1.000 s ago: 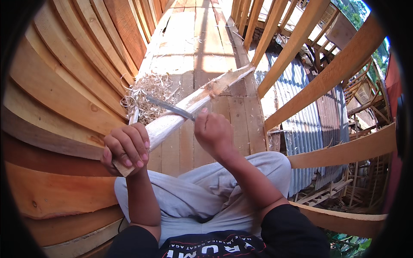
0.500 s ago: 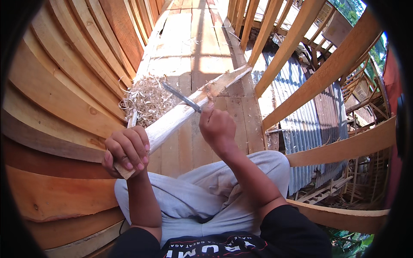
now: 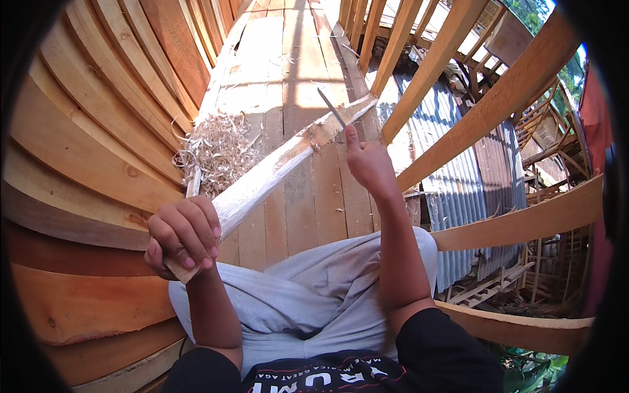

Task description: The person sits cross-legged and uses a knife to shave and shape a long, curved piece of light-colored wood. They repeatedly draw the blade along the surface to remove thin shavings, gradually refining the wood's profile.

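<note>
A long pale piece of wood, stripped of bark along much of its length, slants from lower left to upper right. My left hand is wrapped round its near end. Its far end reaches the base of the railing on the right. Closed round a handle that my fingers hide, my right hand holds a knife, thumb laid along it. The narrow grey blade points up and left across the wood's far part, beyond a brownish knotty patch. Whether the edge touches the wood I cannot tell.
Curly wood shavings lie heaped left of the wood on the plank floor. A wall of overlapping boards rises at left. Wooden railing slats stand at right, with corrugated metal sheets below them. My crossed legs are close in front.
My right hand and the knife have moved away from me and to the right along the wood. My left hand has shifted slightly left and down, keeping its grip.
</note>
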Demonstrator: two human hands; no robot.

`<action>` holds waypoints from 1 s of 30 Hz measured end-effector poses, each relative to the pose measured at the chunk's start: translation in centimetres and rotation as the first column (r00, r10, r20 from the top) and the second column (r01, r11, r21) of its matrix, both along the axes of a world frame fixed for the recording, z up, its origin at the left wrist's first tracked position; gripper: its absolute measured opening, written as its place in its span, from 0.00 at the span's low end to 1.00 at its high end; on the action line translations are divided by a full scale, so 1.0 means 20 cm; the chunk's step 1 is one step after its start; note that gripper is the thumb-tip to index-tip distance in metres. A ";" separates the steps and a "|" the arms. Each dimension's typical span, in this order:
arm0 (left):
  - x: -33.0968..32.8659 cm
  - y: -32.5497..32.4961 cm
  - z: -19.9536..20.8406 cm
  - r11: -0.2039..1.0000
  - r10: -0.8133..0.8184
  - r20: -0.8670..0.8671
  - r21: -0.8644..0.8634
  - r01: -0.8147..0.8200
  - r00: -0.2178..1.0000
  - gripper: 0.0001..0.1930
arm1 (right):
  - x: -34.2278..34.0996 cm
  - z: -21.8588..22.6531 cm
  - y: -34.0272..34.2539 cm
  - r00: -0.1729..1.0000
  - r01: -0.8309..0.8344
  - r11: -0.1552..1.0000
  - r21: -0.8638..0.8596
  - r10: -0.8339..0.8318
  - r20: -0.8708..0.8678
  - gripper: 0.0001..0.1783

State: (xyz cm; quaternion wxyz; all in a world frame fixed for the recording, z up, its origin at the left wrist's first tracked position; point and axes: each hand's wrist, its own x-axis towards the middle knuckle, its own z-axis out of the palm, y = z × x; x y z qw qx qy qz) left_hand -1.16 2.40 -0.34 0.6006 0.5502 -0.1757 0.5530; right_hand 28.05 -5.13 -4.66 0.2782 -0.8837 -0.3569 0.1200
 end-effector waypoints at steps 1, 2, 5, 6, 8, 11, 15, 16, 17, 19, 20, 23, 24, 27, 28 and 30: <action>0.00 0.00 0.00 1.000 0.011 0.000 -0.019 -0.011 1.000 0.24 | 0.04 0.04 -0.02 0.998 -0.031 0.998 0.061 0.034 -0.057 0.32; -0.01 0.00 -0.01 0.999 0.023 0.000 -0.038 -0.023 1.000 0.24 | 0.07 0.06 -0.03 0.991 -0.058 0.991 0.123 0.072 -0.112 0.31; 0.00 0.00 -0.04 0.991 0.068 0.019 -0.117 -0.065 0.998 0.24 | 0.13 -0.03 -0.03 0.941 -0.176 0.942 0.285 0.247 -0.233 0.25; 0.00 0.00 -0.04 0.986 0.084 0.029 -0.146 -0.079 0.996 0.24 | 0.10 -0.01 -0.02 0.938 -0.226 0.938 0.262 0.282 -0.202 0.20; 0.03 -0.03 -0.03 0.962 0.151 0.032 -0.236 -0.139 0.988 0.24 | 0.06 -0.06 -0.01 0.922 -0.301 0.899 0.318 0.359 -0.145 0.19; 0.04 -0.04 -0.02 0.946 0.134 0.037 -0.303 -0.117 0.990 0.23 | 0.03 -0.15 0.04 0.900 -0.352 0.821 0.449 0.429 -0.080 0.15; 0.02 -0.02 -0.04 0.953 0.098 0.044 -0.292 -0.081 0.994 0.23 | -0.07 -0.14 0.08 0.876 -0.234 0.872 0.430 0.380 -0.296 0.16; 0.01 -0.01 -0.05 0.959 0.094 0.049 -0.274 -0.077 0.994 0.23 | -0.08 -0.13 0.09 0.883 -0.229 0.878 0.421 0.370 -0.290 0.16; 0.01 0.00 -0.06 0.964 0.091 0.055 -0.256 -0.074 0.994 0.24 | -0.08 -0.13 0.09 0.877 -0.245 0.882 0.403 0.379 -0.296 0.16; 0.01 0.00 -0.06 0.968 0.088 0.055 -0.241 -0.073 0.995 0.24 | -0.09 -0.13 0.09 0.864 -0.275 0.888 0.368 0.396 -0.312 0.17; 0.01 0.00 -0.06 0.967 0.089 0.052 -0.244 -0.074 0.995 0.24 | -0.09 -0.13 0.09 0.883 -0.280 0.892 0.356 0.385 -0.270 0.17; 0.01 -0.01 -0.06 0.967 0.087 0.050 -0.246 -0.072 0.995 0.24 | -0.11 -0.12 0.09 0.915 -0.290 0.893 0.344 0.364 -0.173 0.18; 0.01 -0.01 -0.06 0.966 0.087 0.051 -0.247 -0.072 0.995 0.24 | -0.12 -0.09 0.09 0.915 -0.295 0.888 0.352 0.368 -0.163 0.19; 0.01 -0.01 -0.05 0.972 0.078 0.043 -0.226 -0.066 0.996 0.24 | -0.18 -0.01 0.08 0.932 -0.303 0.917 0.261 0.343 -0.121 0.23; 0.01 -0.01 -0.05 0.972 0.078 0.042 -0.225 -0.067 0.996 0.24 | -0.19 0.02 0.07 0.939 -0.302 0.930 0.211 0.328 -0.103 0.25; 0.01 -0.02 -0.05 0.973 0.077 0.039 -0.223 -0.067 0.996 0.25 | -0.22 0.05 0.08 0.957 -0.259 0.951 0.171 0.277 -0.089 0.30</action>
